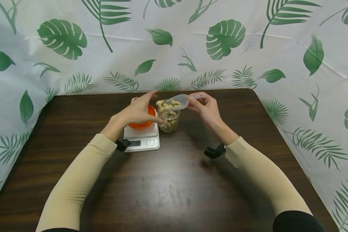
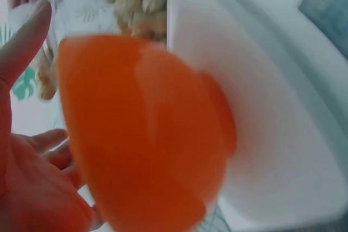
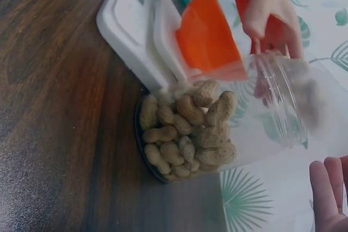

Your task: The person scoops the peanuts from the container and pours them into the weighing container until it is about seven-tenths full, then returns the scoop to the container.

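Note:
My right hand (image 1: 205, 109) pinches the handle of a translucent plastic scoop (image 1: 182, 100). Peanuts in their shells (image 1: 164, 105) lie in the scoop, which is held over the mouth of a clear jar (image 1: 174, 125). More peanuts (image 3: 187, 139) fill the jar's lower part in the right wrist view. To the jar's left, an orange bowl (image 2: 144, 134) sits on a white kitchen scale (image 1: 143, 144). Around the bowl's upper side my left hand (image 1: 137, 111) spreads its fingers, thumb near the jar; it holds nothing. The bowl's inside is mostly hidden by this hand.
Everything stands toward the back of a dark wooden table (image 1: 168, 190). Behind it hangs a white backdrop (image 1: 185, 42) with green leaf prints. The scale's small display (image 1: 134, 143) faces the front, partly behind the left wrist's black band (image 1: 123, 145).

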